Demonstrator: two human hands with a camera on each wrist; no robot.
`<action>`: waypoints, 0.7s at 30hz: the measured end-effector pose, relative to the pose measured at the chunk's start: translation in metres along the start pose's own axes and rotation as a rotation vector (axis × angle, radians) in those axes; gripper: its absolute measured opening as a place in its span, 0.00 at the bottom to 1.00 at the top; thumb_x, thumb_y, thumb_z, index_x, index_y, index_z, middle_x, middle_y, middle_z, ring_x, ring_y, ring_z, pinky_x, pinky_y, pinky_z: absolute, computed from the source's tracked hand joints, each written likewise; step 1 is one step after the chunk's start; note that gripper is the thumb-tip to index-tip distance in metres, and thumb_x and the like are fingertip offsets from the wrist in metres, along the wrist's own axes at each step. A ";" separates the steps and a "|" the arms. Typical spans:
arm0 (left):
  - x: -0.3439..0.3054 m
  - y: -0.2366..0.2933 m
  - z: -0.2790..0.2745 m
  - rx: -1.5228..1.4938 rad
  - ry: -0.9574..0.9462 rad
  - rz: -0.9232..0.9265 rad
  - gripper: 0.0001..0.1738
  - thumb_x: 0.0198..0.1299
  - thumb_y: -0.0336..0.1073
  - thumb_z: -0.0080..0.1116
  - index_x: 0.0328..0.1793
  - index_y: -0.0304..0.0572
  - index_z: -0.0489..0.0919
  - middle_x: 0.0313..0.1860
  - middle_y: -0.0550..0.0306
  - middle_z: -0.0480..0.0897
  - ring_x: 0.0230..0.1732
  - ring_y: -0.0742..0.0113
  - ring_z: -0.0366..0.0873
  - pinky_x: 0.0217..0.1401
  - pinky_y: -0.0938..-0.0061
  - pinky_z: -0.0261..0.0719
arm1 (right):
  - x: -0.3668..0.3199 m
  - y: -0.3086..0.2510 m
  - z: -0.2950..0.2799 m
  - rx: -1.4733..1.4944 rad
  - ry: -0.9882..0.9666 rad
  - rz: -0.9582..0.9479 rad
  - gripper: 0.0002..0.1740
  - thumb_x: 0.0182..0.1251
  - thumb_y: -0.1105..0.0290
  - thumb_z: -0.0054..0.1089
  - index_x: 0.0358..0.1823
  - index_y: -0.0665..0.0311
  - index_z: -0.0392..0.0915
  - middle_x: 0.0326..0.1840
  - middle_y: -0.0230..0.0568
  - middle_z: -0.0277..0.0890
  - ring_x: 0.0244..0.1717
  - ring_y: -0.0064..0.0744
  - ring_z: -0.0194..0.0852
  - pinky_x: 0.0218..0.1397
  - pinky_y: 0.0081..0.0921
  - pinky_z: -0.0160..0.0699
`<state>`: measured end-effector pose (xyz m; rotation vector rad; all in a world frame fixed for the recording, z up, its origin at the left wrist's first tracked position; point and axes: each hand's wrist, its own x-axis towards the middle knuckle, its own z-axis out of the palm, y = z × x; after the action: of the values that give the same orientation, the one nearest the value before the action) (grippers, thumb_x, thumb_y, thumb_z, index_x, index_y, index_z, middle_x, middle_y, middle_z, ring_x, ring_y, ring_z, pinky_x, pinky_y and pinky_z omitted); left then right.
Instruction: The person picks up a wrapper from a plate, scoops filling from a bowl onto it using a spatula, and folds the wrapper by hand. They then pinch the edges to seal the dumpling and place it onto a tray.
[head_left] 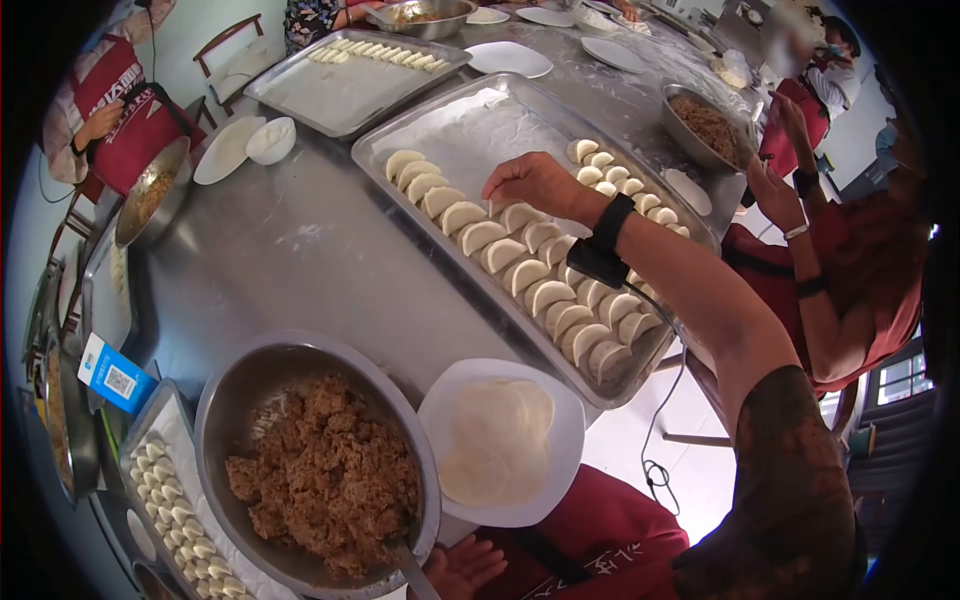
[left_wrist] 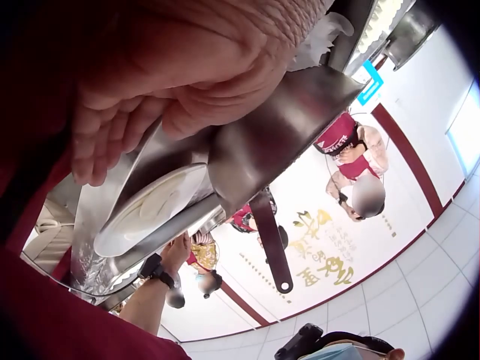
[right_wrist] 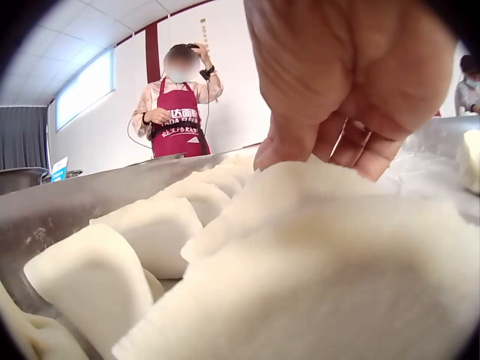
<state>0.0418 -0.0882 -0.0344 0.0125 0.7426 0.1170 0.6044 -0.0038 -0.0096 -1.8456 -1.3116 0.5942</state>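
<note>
Pale dumpling [head_left: 517, 214] lies on the tray [head_left: 450, 125] right under the right hand [head_left: 535, 185], upper centre, pinched at its top, heading the diagonal row; left hand [head_left: 462, 568] lies slack, bottom centre, well apart.

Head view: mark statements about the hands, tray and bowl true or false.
The right hand pinches a dumpling in the steel tray. True.
The steel bowl is empty. False: it holds brown meat filling.
The white plate holds round wrappers. True.
The left hand grips a spoon. False: it lies open, holding nothing, beside the bowl.
</note>
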 end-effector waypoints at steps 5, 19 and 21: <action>0.013 0.000 -0.021 0.016 0.015 0.024 0.31 0.77 0.50 0.40 0.68 0.26 0.71 0.65 0.29 0.75 0.68 0.33 0.72 0.76 0.38 0.62 | -0.004 -0.004 -0.001 -0.041 -0.009 -0.036 0.10 0.61 0.73 0.64 0.43 0.61 0.88 0.37 0.38 0.86 0.41 0.27 0.82 0.51 0.25 0.78; 0.018 -0.005 0.006 0.094 -0.132 0.182 0.27 0.75 0.45 0.48 0.66 0.26 0.71 0.62 0.34 0.79 0.63 0.39 0.77 0.71 0.43 0.72 | -0.140 -0.120 0.048 -0.231 0.030 -0.276 0.13 0.66 0.71 0.65 0.52 0.61 0.84 0.46 0.46 0.85 0.46 0.40 0.84 0.51 0.32 0.81; 0.014 -0.008 0.009 0.108 -0.121 0.228 0.27 0.75 0.45 0.48 0.66 0.25 0.71 0.61 0.34 0.79 0.63 0.39 0.77 0.71 0.44 0.72 | -0.178 -0.136 0.080 -0.105 -0.027 -0.277 0.14 0.62 0.71 0.68 0.50 0.61 0.83 0.54 0.44 0.83 0.59 0.45 0.80 0.59 0.35 0.79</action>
<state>0.0591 -0.0946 -0.0378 0.2064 0.6238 0.2913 0.4044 -0.1212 0.0426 -1.7015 -1.6087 0.4102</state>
